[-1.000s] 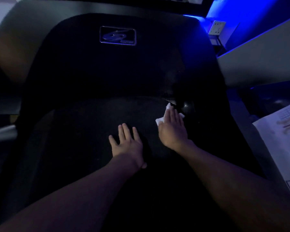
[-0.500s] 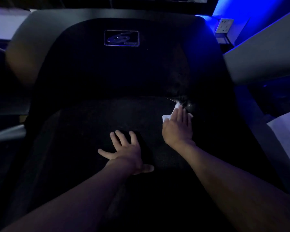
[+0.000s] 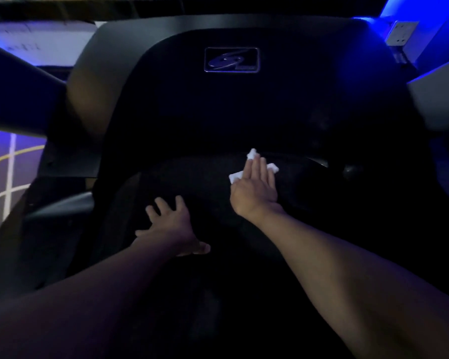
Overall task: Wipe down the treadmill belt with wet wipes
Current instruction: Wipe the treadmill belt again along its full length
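**A:** From the head camera, where is the wipe?

**B:** The white wipe (image 3: 235, 176) lies at the far end of the dark belt (image 3: 192, 177). The right hand (image 3: 254, 190) presses it down with flat, straight fingers.

**A:** And the left hand (image 3: 170, 224)?

**B:** It rests spread on the belt, holding nothing.

**A:** What's around them?

**B:** A black hood (image 3: 218, 112) with a badge (image 3: 231, 60) rises just beyond the wipe. A wall socket (image 3: 399, 33) sits at the far right.

belt (image 3: 192, 182) seemingly open leftward, motor cover (image 3: 231, 112) ahead
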Available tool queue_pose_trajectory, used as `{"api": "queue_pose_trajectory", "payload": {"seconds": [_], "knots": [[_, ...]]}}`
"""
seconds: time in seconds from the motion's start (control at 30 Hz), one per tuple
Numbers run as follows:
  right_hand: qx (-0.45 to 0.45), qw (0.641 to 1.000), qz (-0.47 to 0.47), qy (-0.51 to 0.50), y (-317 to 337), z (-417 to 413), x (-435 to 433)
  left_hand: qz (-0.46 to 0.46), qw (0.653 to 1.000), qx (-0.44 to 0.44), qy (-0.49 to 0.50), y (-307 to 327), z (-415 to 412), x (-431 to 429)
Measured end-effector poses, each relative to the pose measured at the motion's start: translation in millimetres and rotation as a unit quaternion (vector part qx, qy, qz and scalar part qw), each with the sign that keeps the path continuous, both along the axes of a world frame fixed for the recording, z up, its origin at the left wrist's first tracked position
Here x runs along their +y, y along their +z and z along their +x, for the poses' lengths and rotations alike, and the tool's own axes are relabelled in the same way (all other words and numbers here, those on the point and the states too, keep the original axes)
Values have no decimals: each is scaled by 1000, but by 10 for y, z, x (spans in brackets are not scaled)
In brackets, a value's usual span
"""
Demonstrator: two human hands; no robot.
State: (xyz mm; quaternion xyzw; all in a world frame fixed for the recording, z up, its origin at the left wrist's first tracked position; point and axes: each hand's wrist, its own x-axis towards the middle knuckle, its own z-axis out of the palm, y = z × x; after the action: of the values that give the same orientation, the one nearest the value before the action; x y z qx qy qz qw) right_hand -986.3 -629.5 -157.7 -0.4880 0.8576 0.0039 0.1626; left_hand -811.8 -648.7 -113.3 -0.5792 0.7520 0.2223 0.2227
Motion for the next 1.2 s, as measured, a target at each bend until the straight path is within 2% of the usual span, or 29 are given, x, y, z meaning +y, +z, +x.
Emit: {"api": "queue_pose_trajectory", "payload": {"seconds": [0.13, 0.2, 0.37, 0.53, 0.6, 0.7, 0.73, 0.87, 0.9, 1.0, 1.03, 1.13, 1.2], "knots": [[-18, 997, -21, 73, -3, 515, -336, -23, 996, 9, -82, -6, 432, -149], [-16, 994, -29, 105, -21, 707, -468, -54, 995, 0, -89, -14, 539, -85], [-21, 977, -15, 213, -34, 1197, -764, -113, 993, -7, 36, -22, 522, -13], [-16, 910, -18, 415, 28, 1351, -843, -136, 984, 35, 113, -80, 590, 70], [-8, 911, -34, 411, 21, 1254, -835, -145, 981, 32, 122, -82, 584, 68], [-8, 955, -76, 287, -77, 1337, -815, -145, 980, 55, 127, -113, 610, 61], [-10, 956, -78, 284, -99, 1419, -810, -141, 979, 70, 130, -124, 625, 68], [10, 895, -65, 442, -61, 1468, -745, -136, 970, 137, 151, -160, 685, 107], [8, 901, -76, 427, -43, 1393, -752, -138, 968, 144, 150, -161, 691, 114], [-11, 957, -99, 274, -49, 1269, -732, -140, 967, 146, 153, -152, 695, 117], [-12, 960, -90, 266, -50, 1314, -706, -139, 967, 146, 153, -151, 693, 114], [2, 920, -76, 385, -81, 1454, -589, -139, 968, 151, 145, -143, 696, 117], [30, 906, -82, 415, -85, 1361, -591, -135, 970, 147, 140, -126, 694, 125]]}}
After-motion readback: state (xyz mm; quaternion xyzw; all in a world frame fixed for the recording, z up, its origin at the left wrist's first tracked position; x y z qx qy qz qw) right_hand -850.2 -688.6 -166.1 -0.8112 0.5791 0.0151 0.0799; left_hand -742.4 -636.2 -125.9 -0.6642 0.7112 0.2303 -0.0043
